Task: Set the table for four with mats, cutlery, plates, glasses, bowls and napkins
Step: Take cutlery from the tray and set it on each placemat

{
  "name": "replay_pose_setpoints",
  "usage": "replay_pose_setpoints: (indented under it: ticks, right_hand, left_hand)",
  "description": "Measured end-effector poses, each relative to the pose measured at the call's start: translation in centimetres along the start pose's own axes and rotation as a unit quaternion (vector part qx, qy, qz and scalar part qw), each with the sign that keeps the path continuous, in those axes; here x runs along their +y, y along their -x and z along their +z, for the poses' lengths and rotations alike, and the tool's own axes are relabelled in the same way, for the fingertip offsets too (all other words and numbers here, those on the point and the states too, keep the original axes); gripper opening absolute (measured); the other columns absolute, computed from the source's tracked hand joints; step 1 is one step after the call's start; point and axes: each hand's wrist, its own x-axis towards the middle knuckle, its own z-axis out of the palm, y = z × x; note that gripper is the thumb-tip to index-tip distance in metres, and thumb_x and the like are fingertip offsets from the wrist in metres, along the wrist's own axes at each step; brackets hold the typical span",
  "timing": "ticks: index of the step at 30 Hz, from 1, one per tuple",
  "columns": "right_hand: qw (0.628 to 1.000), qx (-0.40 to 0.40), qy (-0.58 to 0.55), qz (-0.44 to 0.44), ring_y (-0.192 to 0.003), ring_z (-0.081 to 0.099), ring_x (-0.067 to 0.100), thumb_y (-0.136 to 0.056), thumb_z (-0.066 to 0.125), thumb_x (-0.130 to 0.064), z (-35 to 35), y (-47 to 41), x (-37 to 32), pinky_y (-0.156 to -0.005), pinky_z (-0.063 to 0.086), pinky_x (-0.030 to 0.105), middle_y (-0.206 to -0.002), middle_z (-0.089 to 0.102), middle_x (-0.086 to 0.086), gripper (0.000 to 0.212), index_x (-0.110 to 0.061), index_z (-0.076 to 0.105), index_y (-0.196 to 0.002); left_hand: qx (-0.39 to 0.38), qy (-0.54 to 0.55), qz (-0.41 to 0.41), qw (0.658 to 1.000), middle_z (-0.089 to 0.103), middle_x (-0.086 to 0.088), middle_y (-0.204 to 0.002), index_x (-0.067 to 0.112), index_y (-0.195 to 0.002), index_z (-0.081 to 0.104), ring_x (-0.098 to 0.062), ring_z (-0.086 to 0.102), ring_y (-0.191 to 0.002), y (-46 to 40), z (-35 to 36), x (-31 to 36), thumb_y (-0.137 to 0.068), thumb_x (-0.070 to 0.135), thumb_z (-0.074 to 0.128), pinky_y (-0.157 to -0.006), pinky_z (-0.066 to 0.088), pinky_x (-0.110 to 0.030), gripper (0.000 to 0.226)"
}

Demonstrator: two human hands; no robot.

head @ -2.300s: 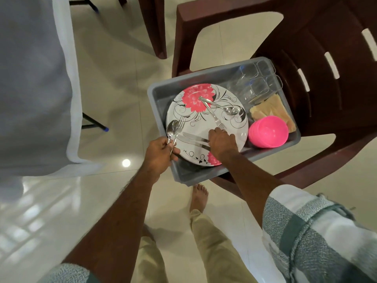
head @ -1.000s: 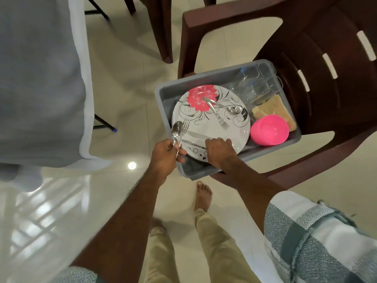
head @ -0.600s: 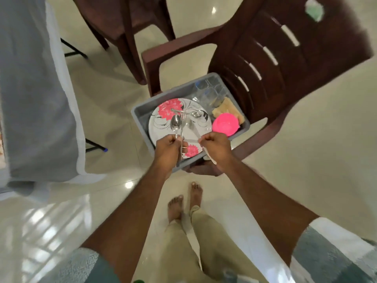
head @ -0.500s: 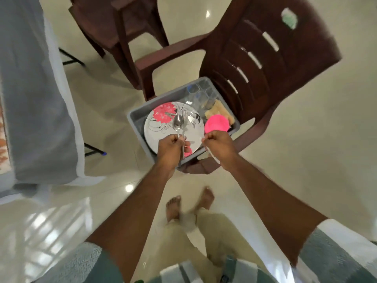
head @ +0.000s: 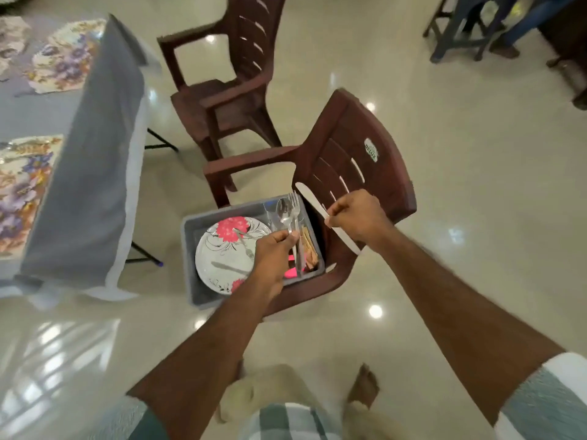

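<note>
My left hand (head: pixel 274 252) grips a spoon and fork (head: pixel 289 214) upright above the grey tub (head: pixel 190 249). My right hand (head: pixel 357 215) holds a table knife (head: pixel 306 195) by its middle, blade pointing up and left, over the chair's right side. In the tub lies a white plate with red flowers (head: pixel 222 252), and a fork and a knife lie on it. A pink bowl (head: pixel 290 273) and brown napkins (head: pixel 309 249) show behind my left hand. Glasses at the tub's far end are mostly hidden by the cutlery.
The tub sits on a brown plastic chair (head: pixel 349 160); a second brown chair (head: pixel 235 84) stands behind it. A table with a grey cloth (head: pixel 92 173) and floral mats (head: pixel 60 55) is at the left. A stool and a person's legs (head: pixel 508 30) are at the far right.
My right hand has lifted a knife out of the tub and raised it to the right. My left hand rose with the spoon and fork. The view has pulled back and up.
</note>
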Motion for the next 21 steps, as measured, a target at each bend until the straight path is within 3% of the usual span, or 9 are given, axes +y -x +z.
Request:
replay_pose_setpoints:
  ticks: [4, 7, 9, 12, 15, 18, 21]
  right_hand:
    - [0.996, -0.066, 0.027, -0.048, -0.073, 0.070, 0.008, -0.075, 0.084, -0.016, -5.3, -1.8, 0.3, -0.074, 0.062, 0.033, -0.072, 0.073, -0.006, 0.007, -0.019, 0.079, -0.075]
    - [0.989, -0.099, 0.054, -0.093, -0.068, 0.069, 0.008, -0.075, 0.084, -0.015, -8.5, -4.1, -0.1, -0.072, 0.063, 0.040, -0.067, 0.071, -0.007, 0.009, -0.020, 0.077, -0.072]
    - [0.983, -0.122, 0.060, -0.122, -0.065, 0.070, 0.010, -0.075, 0.085, -0.015, -10.3, -6.4, -0.7, -0.070, 0.063, 0.041, -0.067, 0.071, -0.005, 0.010, -0.019, 0.076, -0.072]
    - [0.972, -0.161, 0.072, -0.157, -0.062, 0.071, 0.012, -0.077, 0.085, -0.015, -13.1, -10.9, -2.0, -0.065, 0.064, 0.037, -0.069, 0.072, -0.003, 0.010, -0.017, 0.076, -0.074]
    - [0.964, -0.177, 0.074, -0.186, -0.056, 0.069, 0.013, -0.077, 0.085, -0.014, -15.8, -15.7, -2.9, -0.060, 0.061, 0.032, -0.064, 0.070, -0.003, 0.014, -0.019, 0.074, -0.069]
    - [0.960, -0.209, 0.064, -0.173, -0.053, 0.068, 0.018, -0.077, 0.084, -0.012, -18.6, -20.8, -3.0, -0.058, 0.061, 0.031, -0.063, 0.071, 0.003, 0.014, -0.014, 0.073, -0.069]
    - [0.955, -0.246, 0.044, -0.162, -0.049, 0.066, 0.019, -0.077, 0.083, -0.007, -21.1, -26.1, -3.9, -0.053, 0.057, 0.030, -0.063, 0.070, 0.006, 0.011, -0.010, 0.073, -0.071]
  left_hand:
    - [0.044, 0.049, -0.001, 0.998, 0.070, -0.006, -0.078, 0.003, -0.095, 0.071, -0.018, 0.067, -0.070, 2.2, 5.7, 1.9, -0.099, 0.021, 0.064, -0.065, 0.056, -0.030, 0.020]
    - [0.091, 0.123, 0.013, 0.988, 0.069, -0.015, -0.086, -0.004, -0.102, 0.070, -0.025, 0.065, -0.077, 2.0, 9.3, 4.1, -0.099, 0.016, 0.063, -0.060, 0.058, -0.028, 0.022]
    - [0.109, 0.148, 0.030, 0.983, 0.069, -0.012, -0.083, 0.000, -0.100, 0.073, -0.023, 0.065, -0.075, 1.0, 11.5, 5.9, -0.098, 0.015, 0.063, -0.059, 0.057, -0.028, 0.018]
    - [0.138, 0.179, 0.056, 0.972, 0.070, -0.003, -0.075, 0.006, -0.094, 0.073, -0.016, 0.066, -0.069, -1.5, 14.8, 8.6, -0.098, 0.016, 0.063, -0.063, 0.056, -0.033, 0.014]
    - [0.164, 0.210, 0.072, 0.961, 0.072, -0.005, -0.078, 0.006, -0.094, 0.072, -0.017, 0.068, -0.070, -4.7, 17.9, 11.1, -0.098, 0.016, 0.064, -0.063, 0.055, -0.034, 0.014]
    - [0.187, 0.240, 0.065, 0.950, 0.071, -0.004, -0.075, 0.005, -0.094, 0.071, -0.014, 0.069, -0.066, -7.7, 21.6, 13.7, -0.098, 0.013, 0.063, -0.056, 0.055, -0.027, 0.012]
    - [0.211, 0.264, 0.067, 0.939, 0.071, -0.006, -0.075, 0.003, -0.091, 0.069, -0.017, 0.070, -0.066, -10.8, 24.7, 16.9, -0.098, 0.011, 0.063, -0.058, 0.057, -0.031, 0.012]
